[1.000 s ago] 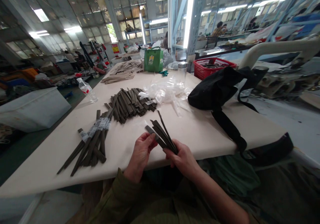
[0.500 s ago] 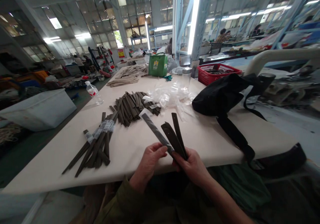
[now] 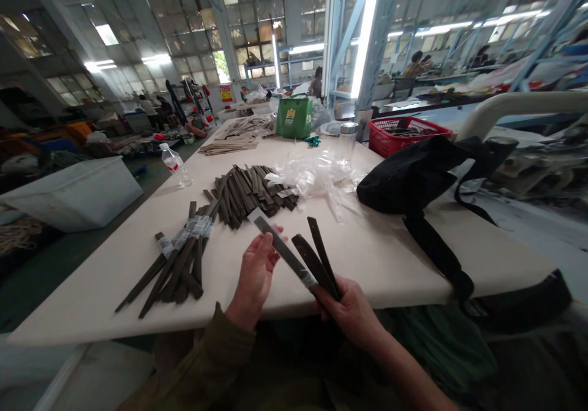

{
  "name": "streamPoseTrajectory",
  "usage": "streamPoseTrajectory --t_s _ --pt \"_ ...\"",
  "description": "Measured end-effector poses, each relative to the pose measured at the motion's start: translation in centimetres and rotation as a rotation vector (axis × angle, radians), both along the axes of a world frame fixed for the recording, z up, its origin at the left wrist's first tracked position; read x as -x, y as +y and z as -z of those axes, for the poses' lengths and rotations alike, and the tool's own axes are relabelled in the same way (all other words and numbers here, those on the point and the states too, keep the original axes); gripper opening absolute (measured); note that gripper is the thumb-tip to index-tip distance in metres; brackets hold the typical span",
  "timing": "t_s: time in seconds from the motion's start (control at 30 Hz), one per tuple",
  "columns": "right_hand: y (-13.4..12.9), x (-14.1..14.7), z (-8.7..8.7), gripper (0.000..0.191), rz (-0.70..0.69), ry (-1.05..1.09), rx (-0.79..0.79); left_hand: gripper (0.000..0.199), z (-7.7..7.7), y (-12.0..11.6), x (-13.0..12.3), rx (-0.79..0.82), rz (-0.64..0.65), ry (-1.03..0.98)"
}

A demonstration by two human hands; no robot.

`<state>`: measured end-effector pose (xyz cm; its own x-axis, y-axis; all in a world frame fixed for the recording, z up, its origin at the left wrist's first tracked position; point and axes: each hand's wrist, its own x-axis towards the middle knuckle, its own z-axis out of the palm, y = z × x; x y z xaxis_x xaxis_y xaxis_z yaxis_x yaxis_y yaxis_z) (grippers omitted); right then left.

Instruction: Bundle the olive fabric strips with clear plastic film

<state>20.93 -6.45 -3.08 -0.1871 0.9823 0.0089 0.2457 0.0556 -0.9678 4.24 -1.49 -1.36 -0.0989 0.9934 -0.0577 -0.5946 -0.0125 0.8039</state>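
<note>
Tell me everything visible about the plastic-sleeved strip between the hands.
The sleeved strip looks long, flat and dark; clear plastic covers its upper part, extends past the tip and wrinkles lower down. It slants above the table, upper end leftward. The left hand holds it near that end; the right hand grips its lower end alongside other dark strips.

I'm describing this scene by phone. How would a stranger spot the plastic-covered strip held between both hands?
Over the near edge of the pale table, find the person's left hand. From there the covered strip slants down to the right hand. Unlike the dark strips beside it, it has a glossy, see-through plastic covering.
</note>
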Motion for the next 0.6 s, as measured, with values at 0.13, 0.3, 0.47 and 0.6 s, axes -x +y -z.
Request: streamPoseTrajectory --t_s 0.13,0.3,0.47,0.6 --pt "0.3 0.2 0.2 0.035 0.016 -0.009 -0.037 0.025 1.0 -0.5 -0.6 0.109 0.177 0.022" --pt "0.3 0.3 0.1 0.036 -0.020 -0.029 -0.025 0.028 1.2 -0.8 -0.6 0.094 0.157 -0.043" --pt "0.5 0.7 0.1 0.036 -0.015 -0.038 -0.011 0.025 -0.3 0.5 0.7 0.097 0.069 -0.072" --pt "1.2 1.1 0.1 0.040 -0.005 0.006 0.008 0.026 1.5 -1.8 -1.1 0.103 0.150 -0.050"
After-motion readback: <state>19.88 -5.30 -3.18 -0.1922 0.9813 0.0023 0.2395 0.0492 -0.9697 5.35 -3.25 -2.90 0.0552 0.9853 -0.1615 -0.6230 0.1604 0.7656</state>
